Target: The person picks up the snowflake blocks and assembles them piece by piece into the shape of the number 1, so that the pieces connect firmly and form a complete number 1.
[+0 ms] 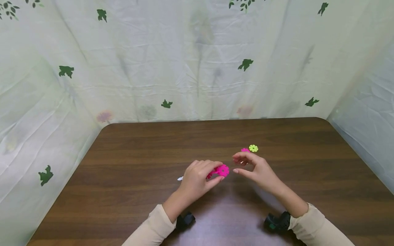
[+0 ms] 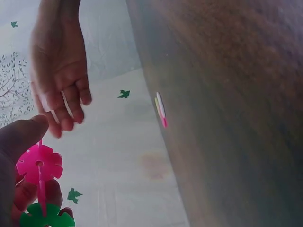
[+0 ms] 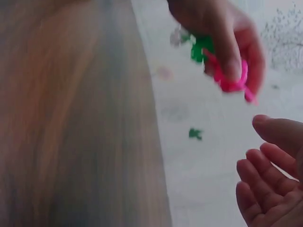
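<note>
Notched plastic discs (image 1: 219, 171) (pink, green and white, joined in a chain) are pinched in the fingers of the left hand (image 1: 196, 178) above the tabletop (image 1: 138, 153). The right hand (image 1: 259, 171) hovers nearby, fingers parted; a yellow disc (image 1: 255, 148) lies beyond it.

Head view: from above the near side of the table (image 1: 123, 191), facing forward and down, far enough back to include the left hand (image 1: 198, 176), the right hand (image 1: 260, 169) and the cloth (image 1: 147, 68) beyond. Wrist views: close to each hand, turned sideways, each facing the opposite hand; both share the two hands, table and cloth.
</note>
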